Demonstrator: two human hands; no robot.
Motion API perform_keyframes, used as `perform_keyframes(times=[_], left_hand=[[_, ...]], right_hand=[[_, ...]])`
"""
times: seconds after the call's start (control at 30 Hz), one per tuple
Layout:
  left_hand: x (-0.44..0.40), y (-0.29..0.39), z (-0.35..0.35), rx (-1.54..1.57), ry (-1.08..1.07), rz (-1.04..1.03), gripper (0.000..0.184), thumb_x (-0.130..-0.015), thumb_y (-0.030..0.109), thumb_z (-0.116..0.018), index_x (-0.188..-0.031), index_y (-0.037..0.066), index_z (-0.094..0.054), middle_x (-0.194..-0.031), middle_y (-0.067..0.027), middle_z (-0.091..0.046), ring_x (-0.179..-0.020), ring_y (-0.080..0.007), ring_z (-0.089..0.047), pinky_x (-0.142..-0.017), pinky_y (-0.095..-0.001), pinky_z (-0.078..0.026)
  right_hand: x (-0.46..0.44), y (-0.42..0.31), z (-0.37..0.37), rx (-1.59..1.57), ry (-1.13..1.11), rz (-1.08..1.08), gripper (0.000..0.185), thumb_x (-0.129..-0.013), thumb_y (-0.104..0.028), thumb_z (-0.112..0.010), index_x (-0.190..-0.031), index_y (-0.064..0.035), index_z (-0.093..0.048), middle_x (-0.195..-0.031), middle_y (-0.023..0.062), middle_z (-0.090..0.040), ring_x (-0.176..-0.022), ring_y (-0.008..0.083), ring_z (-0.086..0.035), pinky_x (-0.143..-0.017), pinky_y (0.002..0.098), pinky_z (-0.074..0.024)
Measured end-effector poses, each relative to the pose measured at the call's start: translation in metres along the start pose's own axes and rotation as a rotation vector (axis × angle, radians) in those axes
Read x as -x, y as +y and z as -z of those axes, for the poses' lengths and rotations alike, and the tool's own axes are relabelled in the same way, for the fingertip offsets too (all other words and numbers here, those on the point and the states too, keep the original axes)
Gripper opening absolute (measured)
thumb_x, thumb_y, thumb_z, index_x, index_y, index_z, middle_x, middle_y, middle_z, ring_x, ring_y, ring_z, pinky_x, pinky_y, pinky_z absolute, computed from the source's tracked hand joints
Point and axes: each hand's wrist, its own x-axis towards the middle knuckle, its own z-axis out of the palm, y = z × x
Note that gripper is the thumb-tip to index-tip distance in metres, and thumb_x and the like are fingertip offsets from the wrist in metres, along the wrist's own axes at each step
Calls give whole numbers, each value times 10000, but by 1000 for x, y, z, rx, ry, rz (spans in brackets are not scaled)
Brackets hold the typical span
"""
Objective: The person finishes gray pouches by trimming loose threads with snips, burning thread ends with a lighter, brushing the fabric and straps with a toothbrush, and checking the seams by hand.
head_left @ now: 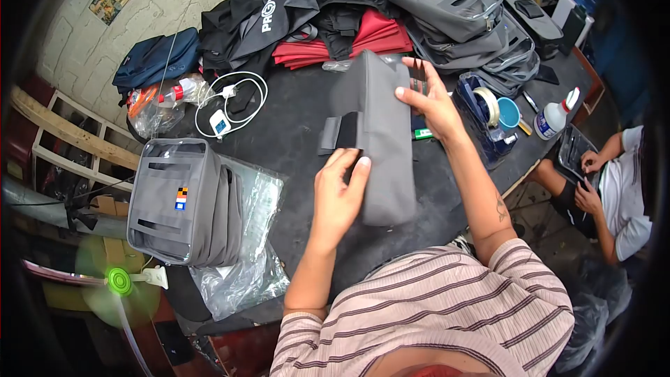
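Observation:
A grey fabric bag (388, 146) is held up on its side over the dark work table, its long plain face towards me. My left hand (340, 188) grips its near left side, fingertips at a black strip (349, 130) beside a small grey tab. At the bag's upper right edge, my right hand (434, 101) holds it with the thumb on the fabric. Something thin and dark shows between the right fingers; I cannot make out what it is. The bag hides part of the table behind it.
Left stands a stack of grey bags (164, 202) by clear plastic wrap (262, 237). A green fan (118, 281) spins near the lower left. Behind are red fabric (314, 52) and grey backpacks (447, 0). Right are a tray with tape (486, 106), a glue bottle (551, 119) and a seated person (621, 188).

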Motion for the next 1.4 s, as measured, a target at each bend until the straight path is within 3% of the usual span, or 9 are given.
perform_keyframes(times=[0.03,0.13,0.23,0.3,0.37,0.43,0.57,0.8,1.4], left_hand=[[1,5,-7,-40,16,-50,238,-855,113,-606,-969,-94,-585,-873,-182,-582,-804,-292,-597,-731,-317,-461],[-5,10,-29,-280,101,-292,547,-772,139,-700,-1210,-91,-467,-1212,-223,-472,-1062,-327,-529,-934,-339,-411],[-21,-23,-45,-278,138,-214,635,-778,219,-696,-1263,-84,-420,-1294,-265,-431,-1285,-406,-346,-1124,-469,-180],[-25,-74,-61,-10,242,9,618,-819,232,-685,-1274,-89,-417,-1299,-238,-457,-1300,-344,-364,-1114,-442,-207],[-37,-105,-61,363,219,96,333,-899,163,-620,-1121,-79,-560,-1102,-115,-628,-1011,-150,-567,-882,-268,-427],[-39,-98,-71,692,363,130,161,-911,93,-598,-1004,-29,-644,-881,-26,-664,-831,-67,-577,-788,-206,-430],[-50,-108,-84,855,538,190,114,-876,95,-654,-930,-5,-661,-874,-20,-652,-823,-72,-574,-769,-200,-427],[-60,-114,-81,1214,584,350,153,-866,154,-655,-899,69,-532,-920,-80,-626,-887,-218,-619,-868,-371,-505],[-56,-129,-86,1294,560,311,127,-866,142,-615,-890,30,-561,-911,-113,-642,-917,-257,-621,-917,-404,-496]], right_hand=[[-3,5,-3,-128,2,-3,590,-797,-103,-690,-1316,-76,-412,-1046,24,-595,-860,70,-582,-699,178,-449],[-31,43,-11,-565,-75,-35,508,-849,-85,-635,-1312,-90,-425,-910,-22,-570,-664,42,-490,-564,175,-373],[-29,53,-18,92,-13,-147,488,-861,-162,-654,-1279,-58,-426,-962,37,-567,-752,86,-515,-628,223,-412],[-32,84,-9,639,124,295,418,-880,-208,-620,-1234,-25,-490,-961,88,-584,-915,205,-536,-825,342,-441],[-15,53,-13,737,32,232,282,-905,-188,-564,-1128,-17,-579,-921,126,-588,-915,251,-555,-827,346,-441],[5,24,-25,963,-38,182,203,-875,-172,-573,-1005,-34,-646,-891,141,-596,-907,316,-584,-773,383,-466],[11,19,-30,1233,-8,286,139,-782,-169,-641,-873,-69,-671,-804,115,-612,-764,321,-629,-673,424,-492],[1,48,-22,1417,38,363,71,-672,-144,-662,-703,-81,-671,-730,110,-623,-679,278,-657,-620,408,-497],[-9,66,-18,1534,27,531,56,-695,-142,-645,-687,-88,-657,-694,68,-598,-660,250,-636,-622,393,-481]])
